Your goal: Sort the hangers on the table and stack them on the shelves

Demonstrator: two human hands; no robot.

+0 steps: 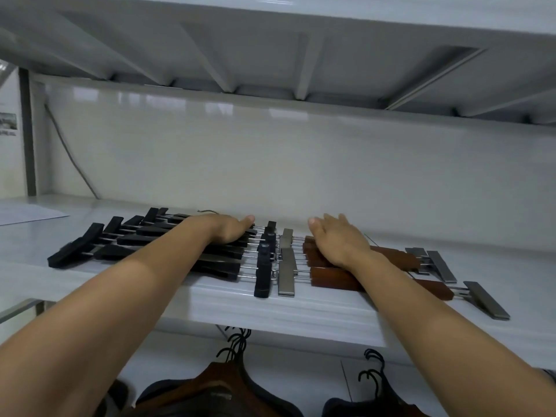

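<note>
Your left hand point(231, 231) lies palm-down on the black hangers point(132, 239) on the shelf point(301, 314), its fingers hidden, so their hold cannot be told. Your right hand point(337, 240) rests flat, fingers spread, on the brown hangers point(331, 279) beneath it.

A: What carries the things?

B: A white shelf point(301, 308). Black clip hangers point(126, 251) lie flat in a row on its left half. Just beside them, to the right, lie brown wooden clip hangers point(397, 257) with grey metal clips.

A: Anything else?

B: A sheet of paper point(27, 213), far left, apart from the hangers.
</note>
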